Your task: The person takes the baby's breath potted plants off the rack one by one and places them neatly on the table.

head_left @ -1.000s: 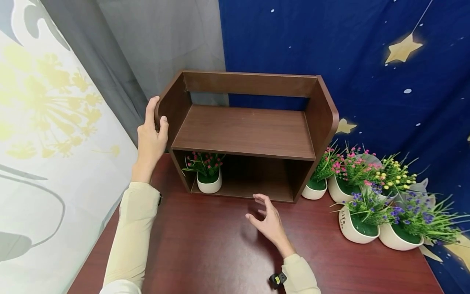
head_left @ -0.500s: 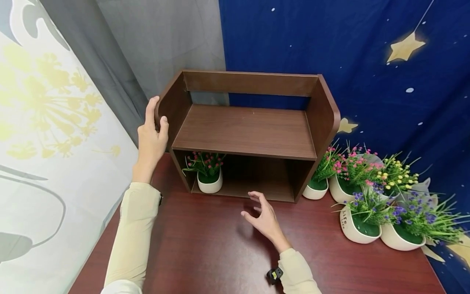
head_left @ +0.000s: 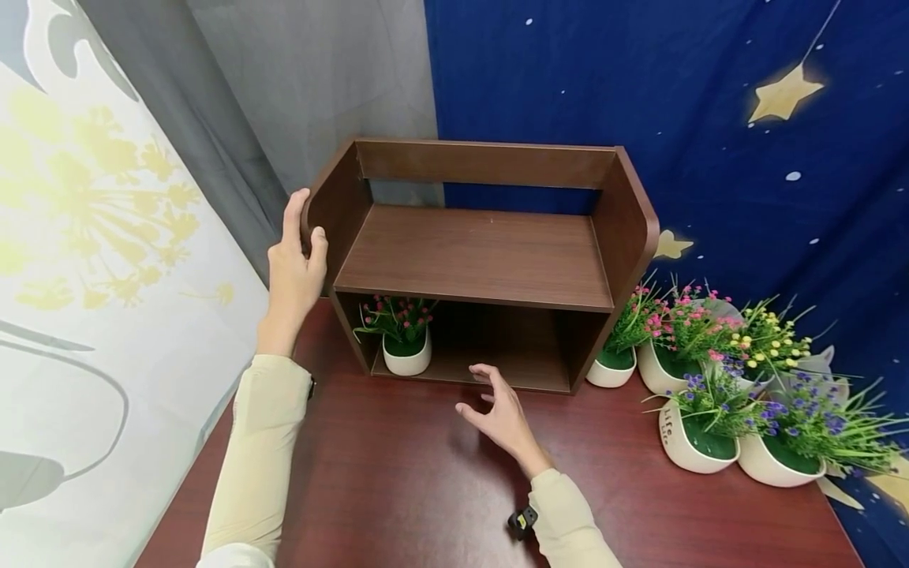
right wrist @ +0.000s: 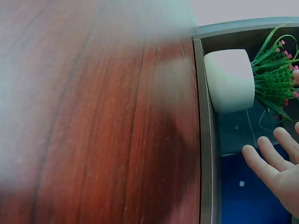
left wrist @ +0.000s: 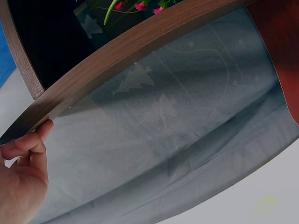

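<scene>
A dark brown two-tier desk shelf (head_left: 472, 256) stands on the table. My left hand (head_left: 294, 272) holds the upper front edge of its left side panel, thumb on the inner side and fingers outside; in the left wrist view the fingers of the left hand (left wrist: 28, 172) bend at the panel's edge. My right hand (head_left: 503, 418) is over the table in front of the lower compartment, fingers spread and slightly bent, nothing in them. A white pot with pink flowers (head_left: 407, 356) sits in the lower compartment's left end, left of the right hand, also the white pot (right wrist: 230, 80) in the right wrist view.
Right of the shelf stand several white pots: one with pink flowers (head_left: 612, 372) against its side, a second pink one (head_left: 660, 369), a yellow one (head_left: 770, 345) and purple ones (head_left: 699, 443). A blue star curtain (head_left: 525, 79) and grey curtain (head_left: 319, 71) hang behind the reddish table (head_left: 383, 481).
My right hand has drifted left and slightly up toward the potted plant in the lower compartment. The left hand stays on the side panel, and the pots have not moved.
</scene>
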`<state>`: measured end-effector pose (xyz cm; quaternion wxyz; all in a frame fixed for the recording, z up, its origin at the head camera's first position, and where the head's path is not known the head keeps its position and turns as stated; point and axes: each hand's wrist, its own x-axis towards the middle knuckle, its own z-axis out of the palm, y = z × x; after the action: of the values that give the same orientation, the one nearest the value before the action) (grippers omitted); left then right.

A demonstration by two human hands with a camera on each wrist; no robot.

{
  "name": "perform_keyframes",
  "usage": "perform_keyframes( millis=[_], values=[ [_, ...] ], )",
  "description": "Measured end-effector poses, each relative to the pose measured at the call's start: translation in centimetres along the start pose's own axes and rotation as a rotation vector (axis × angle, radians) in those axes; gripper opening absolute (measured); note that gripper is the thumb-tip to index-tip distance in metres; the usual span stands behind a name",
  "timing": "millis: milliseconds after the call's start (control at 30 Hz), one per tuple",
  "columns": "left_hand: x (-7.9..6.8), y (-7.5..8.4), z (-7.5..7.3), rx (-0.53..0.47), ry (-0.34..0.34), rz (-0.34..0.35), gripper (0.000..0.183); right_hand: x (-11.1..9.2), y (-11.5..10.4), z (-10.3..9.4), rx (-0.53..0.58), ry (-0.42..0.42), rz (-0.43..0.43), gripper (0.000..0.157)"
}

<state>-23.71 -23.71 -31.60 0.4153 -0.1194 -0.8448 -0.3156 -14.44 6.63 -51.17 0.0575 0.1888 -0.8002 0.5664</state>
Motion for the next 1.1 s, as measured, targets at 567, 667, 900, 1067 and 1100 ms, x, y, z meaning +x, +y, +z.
perform_keyframes(
  millis=[567,667,900,1067,1100],
  values=[
    [-0.1,-0.1,0.0,-0.015,-0.004,-0.003,0.047,1.1,0.6,1.9,0.001,0.012,0.009,0.061],
    [-0.1,-0.1,0.0,-0.012,0.001,-0.004,0.047,1.4,0.5,2.3,-0.009,0.034,0.008,0.059],
    [-0.1,0.0,0.1,-0.024,0.001,-0.014,0.047,1.9,0.9,3.5,-0.002,0.092,0.009,0.055],
    [-0.1,0.1,0.1,-0.035,0.002,-0.011,0.047,2.0,1.0,4.4,0.003,0.08,0.014,0.055],
    [-0.1,0.1,0.1,-0.033,0.003,-0.012,0.047,2.1,1.1,4.6,0.006,0.073,0.011,0.055]
  ],
)
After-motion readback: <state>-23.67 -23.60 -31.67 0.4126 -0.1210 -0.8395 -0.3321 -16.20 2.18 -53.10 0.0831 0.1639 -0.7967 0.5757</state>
